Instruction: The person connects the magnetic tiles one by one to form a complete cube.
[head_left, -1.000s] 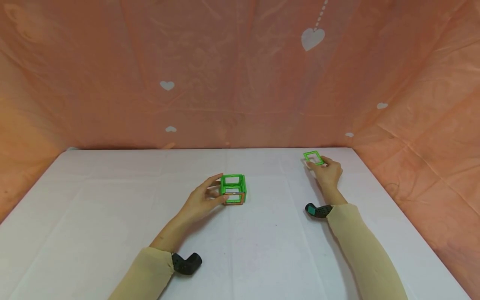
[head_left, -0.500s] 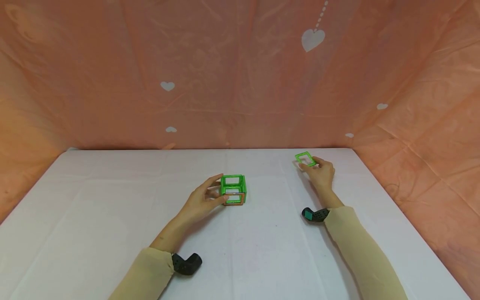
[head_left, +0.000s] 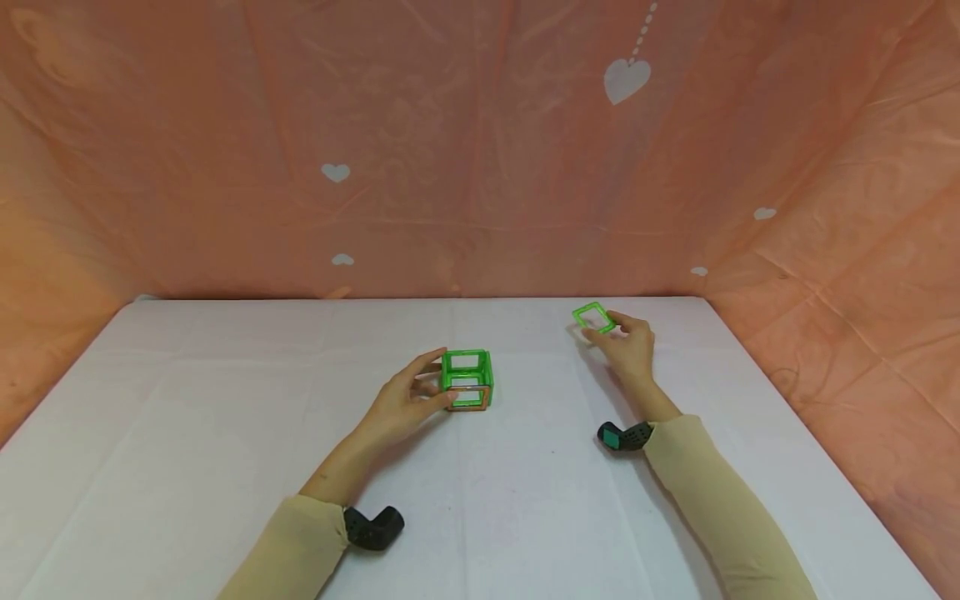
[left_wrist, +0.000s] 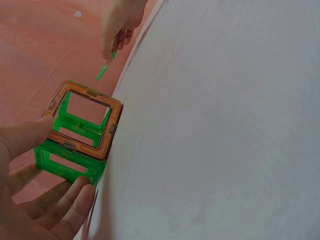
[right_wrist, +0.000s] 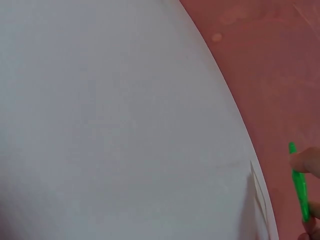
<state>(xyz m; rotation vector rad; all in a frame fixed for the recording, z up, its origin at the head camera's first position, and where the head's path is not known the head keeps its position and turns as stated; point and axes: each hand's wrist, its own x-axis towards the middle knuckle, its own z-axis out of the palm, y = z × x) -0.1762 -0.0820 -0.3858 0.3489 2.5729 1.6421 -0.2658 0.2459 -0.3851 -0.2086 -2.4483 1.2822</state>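
Note:
My left hand (head_left: 402,404) grips a small cube of green magnetic tiles (head_left: 467,386), which has an orange square tile (left_wrist: 91,148) on its near face. In the left wrist view the thumb lies on the orange tile's edge and the other fingers rest against the green sides. Toward the back right of the table, my right hand (head_left: 630,350) pinches a single green square magnetic tile (head_left: 606,314) by one edge, tilted and apart from the cube. The right wrist view catches that tile edge-on, with only the fingertips (right_wrist: 306,162) in the picture.
A white cloth (head_left: 525,500) covers the table. Orange-pink sheeting (head_left: 480,150) with pale hearts rises behind the far edge and along both sides. Black wrist-worn devices (head_left: 373,528) stick out from both sleeves.
The right hand has moved left with the green tile, which has turned a little. My left hand and the cube have stayed in place.

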